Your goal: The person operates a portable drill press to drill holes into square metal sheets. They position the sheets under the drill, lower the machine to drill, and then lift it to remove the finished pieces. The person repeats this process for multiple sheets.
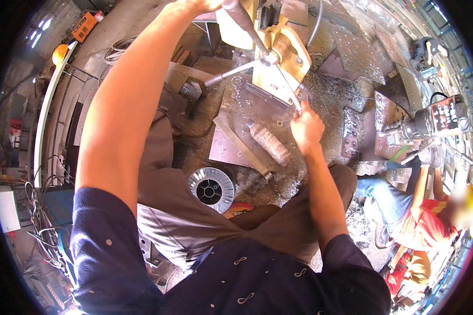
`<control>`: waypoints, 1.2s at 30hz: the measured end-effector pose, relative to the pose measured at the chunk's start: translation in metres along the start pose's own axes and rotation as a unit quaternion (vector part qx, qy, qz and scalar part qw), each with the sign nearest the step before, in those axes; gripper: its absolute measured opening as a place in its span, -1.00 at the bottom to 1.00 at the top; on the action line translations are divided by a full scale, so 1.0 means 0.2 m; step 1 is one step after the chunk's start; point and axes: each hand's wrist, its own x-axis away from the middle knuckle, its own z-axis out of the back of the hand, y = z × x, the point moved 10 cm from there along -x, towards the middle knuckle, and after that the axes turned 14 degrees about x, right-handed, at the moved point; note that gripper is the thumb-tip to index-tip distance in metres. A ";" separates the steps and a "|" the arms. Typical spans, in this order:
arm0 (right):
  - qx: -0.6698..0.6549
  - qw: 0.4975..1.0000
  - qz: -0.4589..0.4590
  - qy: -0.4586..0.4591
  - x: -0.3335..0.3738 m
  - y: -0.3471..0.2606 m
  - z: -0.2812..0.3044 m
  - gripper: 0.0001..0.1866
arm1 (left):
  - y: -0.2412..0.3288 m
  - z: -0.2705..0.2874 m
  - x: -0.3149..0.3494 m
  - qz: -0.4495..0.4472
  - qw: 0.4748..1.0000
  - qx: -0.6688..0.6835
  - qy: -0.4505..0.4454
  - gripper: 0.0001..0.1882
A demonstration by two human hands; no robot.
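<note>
A yellow drilling machine point(284, 50) stands on a steel plate point(223, 144) in front of me, with a three-spoked feed handle point(268, 59) on its near side. My right hand point(306, 127) is closed round the end of the lower right spoke. At the top edge, my left hand point(201, 5) is at the end of the dark-gripped upper spoke and looks closed on it; the picture cuts off part of its fingers. The third spoke points left, untouched. On the plate lie a plastic bottle point(270, 144), a flat metal bar point(242, 148) and several small metal rings.
A wire spool point(212, 190) lies between my legs. At the right, another person point(423, 220) in a red top and yellow helmet works by a second drilling machine point(441, 118). Metal plates point(357, 52) cover the ground beyond. Tangled cables point(44, 226) hang at the left.
</note>
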 end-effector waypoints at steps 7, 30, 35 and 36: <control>0.120 0.989 0.079 0.028 -0.38 0.44 -0.01 -0.79 | 0.09 -0.17 0.01 0.021 0.992 -0.064 -0.106 -0.03; 0.202 0.977 0.058 0.046 -0.58 0.73 0.10 -0.85 | 0.39 -0.25 0.04 0.063 0.998 -0.004 0.004 0.12; 0.215 0.973 0.067 0.057 -0.60 0.70 0.12 -0.83 | 0.36 -0.29 -0.01 0.048 0.999 0.025 0.005 0.15; 0.213 0.974 0.041 0.067 -0.54 0.66 0.10 -0.78 | 0.32 -0.28 -0.03 0.039 0.999 0.030 -0.010 0.16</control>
